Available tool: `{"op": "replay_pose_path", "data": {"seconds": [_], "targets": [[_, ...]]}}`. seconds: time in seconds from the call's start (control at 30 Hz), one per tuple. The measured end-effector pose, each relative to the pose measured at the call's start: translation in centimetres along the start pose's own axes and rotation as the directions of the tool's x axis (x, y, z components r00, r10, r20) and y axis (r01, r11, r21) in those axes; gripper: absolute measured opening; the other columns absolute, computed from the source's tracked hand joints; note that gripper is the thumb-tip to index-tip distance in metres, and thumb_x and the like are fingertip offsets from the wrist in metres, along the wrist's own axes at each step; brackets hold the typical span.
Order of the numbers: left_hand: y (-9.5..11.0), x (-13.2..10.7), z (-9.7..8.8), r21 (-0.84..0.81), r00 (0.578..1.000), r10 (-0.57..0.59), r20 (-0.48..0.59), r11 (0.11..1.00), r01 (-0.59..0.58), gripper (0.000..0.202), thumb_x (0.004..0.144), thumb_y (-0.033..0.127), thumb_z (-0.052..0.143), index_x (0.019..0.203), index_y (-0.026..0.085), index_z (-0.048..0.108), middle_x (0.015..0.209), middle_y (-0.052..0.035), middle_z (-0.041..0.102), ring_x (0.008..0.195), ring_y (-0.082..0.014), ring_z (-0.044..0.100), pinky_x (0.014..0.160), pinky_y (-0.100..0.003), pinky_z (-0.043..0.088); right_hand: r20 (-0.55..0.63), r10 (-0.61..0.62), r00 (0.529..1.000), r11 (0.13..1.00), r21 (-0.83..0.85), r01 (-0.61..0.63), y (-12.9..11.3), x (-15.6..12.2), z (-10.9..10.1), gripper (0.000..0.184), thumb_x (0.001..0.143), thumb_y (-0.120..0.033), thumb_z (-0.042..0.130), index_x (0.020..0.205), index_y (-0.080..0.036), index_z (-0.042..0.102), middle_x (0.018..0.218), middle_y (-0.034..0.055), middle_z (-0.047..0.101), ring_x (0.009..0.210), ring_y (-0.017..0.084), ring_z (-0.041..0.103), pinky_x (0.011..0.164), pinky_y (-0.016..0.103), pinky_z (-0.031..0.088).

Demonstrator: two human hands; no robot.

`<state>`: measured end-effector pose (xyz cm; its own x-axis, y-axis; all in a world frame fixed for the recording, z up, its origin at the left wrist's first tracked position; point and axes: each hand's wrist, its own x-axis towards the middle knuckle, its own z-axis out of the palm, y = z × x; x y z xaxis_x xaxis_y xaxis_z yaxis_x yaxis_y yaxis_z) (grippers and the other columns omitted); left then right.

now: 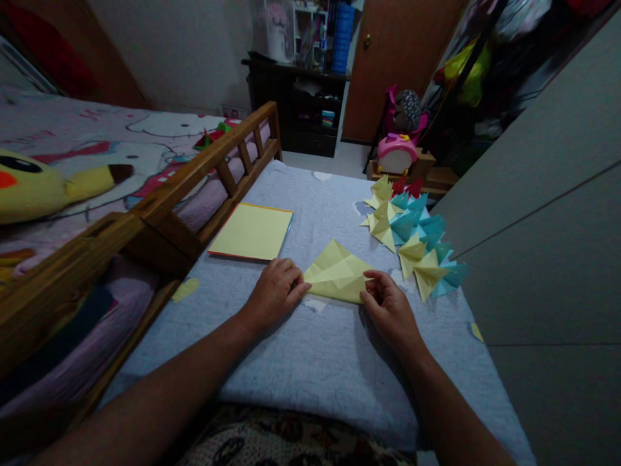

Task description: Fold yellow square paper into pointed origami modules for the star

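Observation:
A creased sheet of yellow origami paper (338, 275), folded into a rough triangle with its peak pointing away, lies in front of me. My left hand (279, 285) pinches its left corner between thumb and fingers. At the opposite corner, my right hand (388, 301) grips the paper with thumb and fingertips. Beyond my left hand rests a square stack of paper (253, 232), yellow on top with orange and blue edges showing. To the right stand several folded origami pieces (412, 223) in yellow, light blue and red, set in rows.
A pale blue cloth (310, 362) covers the surface under the papers. On the left runs a wooden bed rail (194, 165), with a yellow plush toy (43, 188) behind it. A pale cabinet wall (548, 259) borders the right side. A dark shelf (295, 107) stands at the back.

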<state>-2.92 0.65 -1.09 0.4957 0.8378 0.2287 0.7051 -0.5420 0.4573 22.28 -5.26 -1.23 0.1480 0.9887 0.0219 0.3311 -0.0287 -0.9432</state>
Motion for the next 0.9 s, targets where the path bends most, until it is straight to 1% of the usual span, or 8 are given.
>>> {"op": "replay_pose_path", "data": {"seconds": [0.17, 0.27, 0.33, 0.4, 0.5, 0.67, 0.73, 0.9], "targets": [[0.0, 0.0, 0.0, 0.006, 1.0, -0.01, 0.014, 1.0, 0.01, 0.019, 0.094, 0.027, 0.061, 0.077, 0.019, 0.057, 0.086, -0.0042, 0.059, 0.09, -0.0239, 0.053, 0.084, -0.038, 0.043, -0.003, -0.008, 1.0, 0.998, -0.06, 0.008, -0.8, -0.1, 0.4, 0.035, 0.085, -0.041, 0.062, 0.112, -0.019, 0.057, 0.075, -0.002, 0.059, 0.063, 0.015, 0.056, 0.06, 0.026, 0.043], [0.0, 0.0, 0.0, 0.012, 1.0, -0.013, 0.012, 1.0, 0.013, 0.019, 0.094, 0.027, 0.062, 0.077, 0.019, 0.057, 0.085, -0.0041, 0.058, 0.089, -0.0238, 0.053, 0.083, -0.038, 0.043, -0.029, -0.019, 0.999, 0.984, -0.178, 0.013, -1.3, 0.1, 0.7, 0.024, 0.087, -0.043, 0.059, 0.089, -0.019, 0.06, 0.065, -0.0041, 0.053, 0.058, 0.014, 0.049, 0.057, 0.026, 0.037], [0.0, 0.0, 0.0, 0.013, 1.0, -0.011, 0.012, 1.0, 0.011, 0.019, 0.094, 0.027, 0.061, 0.077, 0.019, 0.057, 0.085, -0.0039, 0.058, 0.089, -0.0235, 0.053, 0.083, -0.038, 0.043, -0.033, -0.024, 0.999, 0.972, -0.236, 0.015, -1.5, 0.2, 0.8, 0.025, 0.087, -0.042, 0.057, 0.074, -0.021, 0.056, 0.061, -0.0041, 0.05, 0.057, 0.013, 0.047, 0.056, 0.027, 0.034], [0.0, 0.0, 0.0, 0.01, 1.0, -0.011, 0.006, 1.0, 0.011, 0.019, 0.094, 0.026, 0.061, 0.077, 0.019, 0.057, 0.085, -0.0037, 0.058, 0.089, -0.0233, 0.052, 0.083, -0.038, 0.043, -0.032, -0.024, 0.999, 0.964, -0.266, 0.015, -1.7, 0.4, 0.8, 0.026, 0.086, -0.041, 0.056, 0.069, -0.021, 0.053, 0.06, -0.0039, 0.05, 0.057, 0.013, 0.047, 0.057, 0.027, 0.033], [0.1, 0.0, 0.0, 0.002, 1.0, -0.016, -0.003, 1.0, 0.016, 0.019, 0.093, 0.027, 0.062, 0.076, 0.019, 0.057, 0.086, -0.0039, 0.058, 0.089, -0.0238, 0.052, 0.083, -0.038, 0.043, -0.036, -0.017, 0.999, 0.958, -0.286, 0.007, -1.8, 0.4, 0.8, 0.023, 0.084, -0.04, 0.056, 0.071, -0.021, 0.053, 0.061, -0.0034, 0.052, 0.058, 0.014, 0.049, 0.057, 0.026, 0.034], [0.1, -0.2, -0.2, -0.004, 1.0, -0.022, -0.012, 1.0, 0.022, 0.016, 0.092, 0.026, 0.063, 0.078, 0.019, 0.059, 0.087, -0.0043, 0.058, 0.091, -0.0244, 0.053, 0.086, -0.04, 0.044, -0.043, 0.016, 0.999, 0.958, -0.285, -0.028, -1.7, 0.4, 1.0, 0.016, 0.081, -0.037, 0.056, 0.083, -0.021, 0.056, 0.068, -0.0013, 0.058, 0.061, 0.016, 0.055, 0.059, 0.026, 0.038], [0.1, -0.3, -0.2, 0.002, 1.0, -0.019, -0.023, 1.0, 0.019, 0.014, 0.091, 0.024, 0.064, 0.079, 0.019, 0.059, 0.087, -0.0041, 0.057, 0.09, -0.0241, 0.052, 0.087, -0.04, 0.044, -0.045, 0.017, 0.999, 0.954, -0.3, -0.03, -1.7, 0.4, 1.1, 0.019, 0.08, -0.036, 0.055, 0.09, -0.02, 0.058, 0.066, -0.0019, 0.057, 0.06, 0.016, 0.055, 0.059, 0.027, 0.038], [0.3, -0.5, -0.1, 0.062, 0.999, -0.01, -0.038, 0.998, 0.012, 0.009, 0.09, 0.021, 0.063, 0.082, 0.018, 0.059, 0.089, -0.005, 0.059, 0.091, -0.0247, 0.053, 0.085, -0.04, 0.045, -0.027, 0.003, 1.0, 0.932, -0.363, -0.012, -1.8, 0.3, 1.1, 0.036, 0.08, -0.035, 0.053, 0.109, -0.016, 0.063, 0.063, -0.0032, 0.055, 0.056, 0.016, 0.053, 0.058, 0.027, 0.037]]}}
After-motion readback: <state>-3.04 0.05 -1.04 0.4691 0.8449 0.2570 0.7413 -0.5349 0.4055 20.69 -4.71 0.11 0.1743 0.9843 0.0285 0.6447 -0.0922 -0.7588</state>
